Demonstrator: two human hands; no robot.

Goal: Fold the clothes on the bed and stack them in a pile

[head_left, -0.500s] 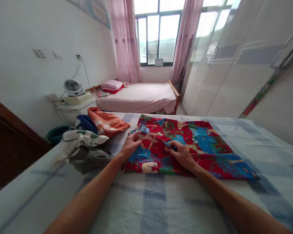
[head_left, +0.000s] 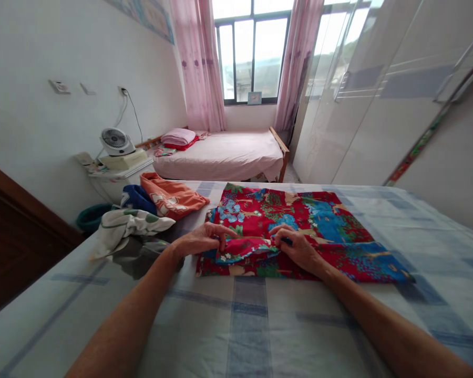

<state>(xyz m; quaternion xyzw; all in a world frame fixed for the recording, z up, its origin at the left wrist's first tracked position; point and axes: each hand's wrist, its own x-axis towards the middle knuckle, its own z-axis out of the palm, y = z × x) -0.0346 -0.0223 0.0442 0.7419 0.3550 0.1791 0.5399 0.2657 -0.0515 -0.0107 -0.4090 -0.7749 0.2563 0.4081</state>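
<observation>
A red patterned cloth (head_left: 335, 220) with blue and green trees and pale animals lies folded over on the checked bed sheet. Whether it is a garment I cannot tell. My left hand (head_left: 205, 239) pinches the left end of a raised, bunched fold along the cloth's near part. At the fold's right end, my right hand (head_left: 294, 244) grips the fabric between thumb and curled fingers. Between the two hands the fold stands slightly up from the layers beneath.
Left of the cloth lie an orange garment (head_left: 175, 197), a dark blue one (head_left: 136, 198), a white one (head_left: 130, 226) and a grey one (head_left: 142, 257). A fan (head_left: 116, 140) stands on a bedside cabinet. Behind is a pink-sheeted bed (head_left: 228, 152); a wardrobe (head_left: 362, 100) lines the right.
My left hand has come nearer and slightly left, bringing the cloth's edge toward me into a fold. My right hand has moved only slightly. The view has shifted a little.
</observation>
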